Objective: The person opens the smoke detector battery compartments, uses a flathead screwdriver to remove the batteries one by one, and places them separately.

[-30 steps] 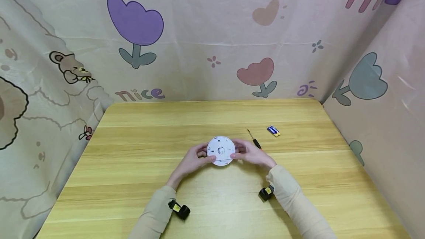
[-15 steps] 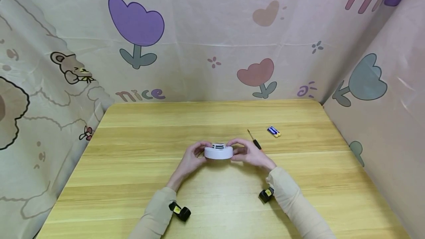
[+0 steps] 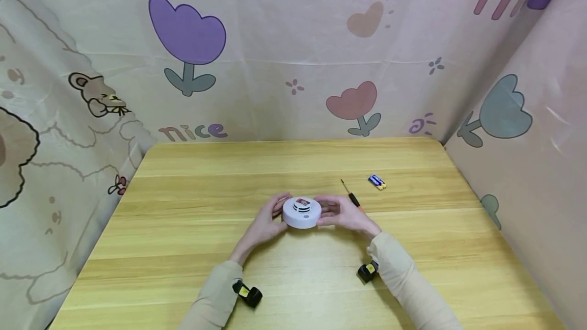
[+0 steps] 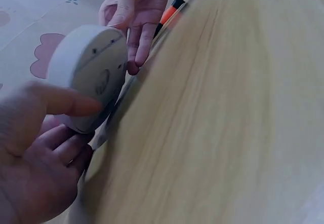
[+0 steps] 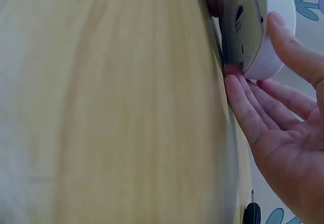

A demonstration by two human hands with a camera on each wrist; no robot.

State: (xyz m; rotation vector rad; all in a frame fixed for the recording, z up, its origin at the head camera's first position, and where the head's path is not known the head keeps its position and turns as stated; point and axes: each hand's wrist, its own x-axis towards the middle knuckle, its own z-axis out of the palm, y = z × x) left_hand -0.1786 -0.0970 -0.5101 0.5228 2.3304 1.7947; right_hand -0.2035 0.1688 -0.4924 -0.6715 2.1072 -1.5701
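A round white smoke detector [image 3: 302, 219] is held between both hands, its vented dome and red label facing up in the head view. My left hand [image 3: 267, 221] grips its left side, the thumb at the near rim. On the opposite side, my right hand [image 3: 345, 214] pinches the rim between thumb and fingers. From the left wrist view, the slotted underside of the smoke detector [image 4: 104, 67] shows above the tabletop. The same base of the smoke detector [image 5: 248, 24] appears in the right wrist view, with the right thumb against its side wall.
Beyond the right hand lies a screwdriver [image 3: 353, 199] with a black and orange handle. Blue and yellow batteries [image 3: 377, 182] lie farther right on the wooden table [image 3: 206, 177]. A printed cloth [image 3: 275, 29] hangs behind and at the sides.
The smoke detector has turned over in both hands: its flat slotted base faced the head camera, then its edge, and now its vented dome. Both hands stay in nearly the same place.
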